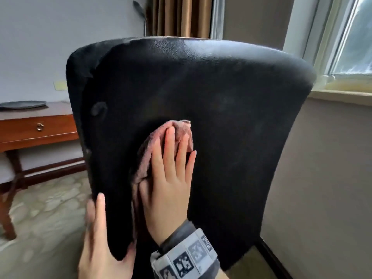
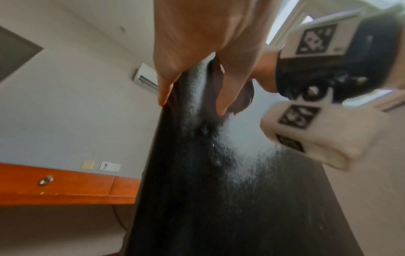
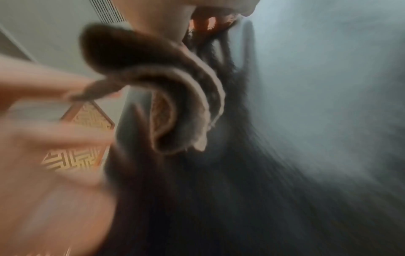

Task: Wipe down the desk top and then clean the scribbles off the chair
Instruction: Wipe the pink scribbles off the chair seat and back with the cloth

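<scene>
A black chair back (image 1: 221, 117) fills the head view, with a faint grey scribble (image 1: 98, 109) near its left side. My right hand (image 1: 171, 174) lies flat on it, straight fingers pressing a pink cloth (image 1: 153, 141) against the middle of the panel. My left hand (image 1: 98, 238) grips the chair back's lower left edge, thumb on the near face and fingers hidden behind. In the left wrist view the left hand (image 2: 192, 97) straddles that edge of the chair (image 2: 208, 190). The right wrist view is blurred; the folded cloth (image 3: 171, 86) hangs against the chair (image 3: 219, 190).
A wooden desk (image 1: 30, 127) with a drawer stands at the left, a dark oval tray (image 1: 22, 104) on top. A window (image 1: 352, 37) and wall close in on the right. Curtains (image 1: 181, 17) hang behind the chair. Patterned carpet (image 1: 50, 208) lies below.
</scene>
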### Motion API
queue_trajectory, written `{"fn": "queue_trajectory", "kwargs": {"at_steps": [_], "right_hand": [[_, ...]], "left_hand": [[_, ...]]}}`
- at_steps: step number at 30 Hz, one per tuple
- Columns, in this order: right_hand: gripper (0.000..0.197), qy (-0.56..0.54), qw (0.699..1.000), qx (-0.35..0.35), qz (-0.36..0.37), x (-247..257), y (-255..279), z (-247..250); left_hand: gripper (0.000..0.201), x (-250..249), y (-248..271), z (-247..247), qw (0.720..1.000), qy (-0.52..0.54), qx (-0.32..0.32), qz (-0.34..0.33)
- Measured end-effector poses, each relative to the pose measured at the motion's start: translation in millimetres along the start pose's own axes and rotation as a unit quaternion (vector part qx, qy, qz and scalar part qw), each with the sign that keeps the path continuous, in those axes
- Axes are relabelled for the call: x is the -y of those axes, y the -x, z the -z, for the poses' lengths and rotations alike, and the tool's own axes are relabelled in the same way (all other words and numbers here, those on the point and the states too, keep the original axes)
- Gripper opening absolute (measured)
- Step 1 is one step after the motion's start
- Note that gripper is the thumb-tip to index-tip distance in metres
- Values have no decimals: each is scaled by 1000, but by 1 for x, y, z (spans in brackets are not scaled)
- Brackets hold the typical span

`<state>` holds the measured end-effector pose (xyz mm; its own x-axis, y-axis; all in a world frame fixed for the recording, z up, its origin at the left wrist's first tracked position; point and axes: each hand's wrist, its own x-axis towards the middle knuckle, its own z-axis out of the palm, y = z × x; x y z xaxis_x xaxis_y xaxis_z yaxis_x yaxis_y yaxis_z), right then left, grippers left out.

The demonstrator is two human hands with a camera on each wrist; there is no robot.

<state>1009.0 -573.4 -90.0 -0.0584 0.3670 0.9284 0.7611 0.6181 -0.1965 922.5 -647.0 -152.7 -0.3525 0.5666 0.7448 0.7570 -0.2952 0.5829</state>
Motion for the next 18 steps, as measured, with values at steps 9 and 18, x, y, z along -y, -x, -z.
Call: {"fn": "queue_trajectory", "kwargs": {"at_steps": [9, 18], "right_hand": [[90, -72, 984, 124, -107, 20, -24, 61], [65, -364, 847, 216, -322, 10, -68, 150]], "left_hand": [[72, -87, -15, 51, 997, -12, 75, 31], [44, -172, -99, 59, 798, 411, 271, 347]]}}
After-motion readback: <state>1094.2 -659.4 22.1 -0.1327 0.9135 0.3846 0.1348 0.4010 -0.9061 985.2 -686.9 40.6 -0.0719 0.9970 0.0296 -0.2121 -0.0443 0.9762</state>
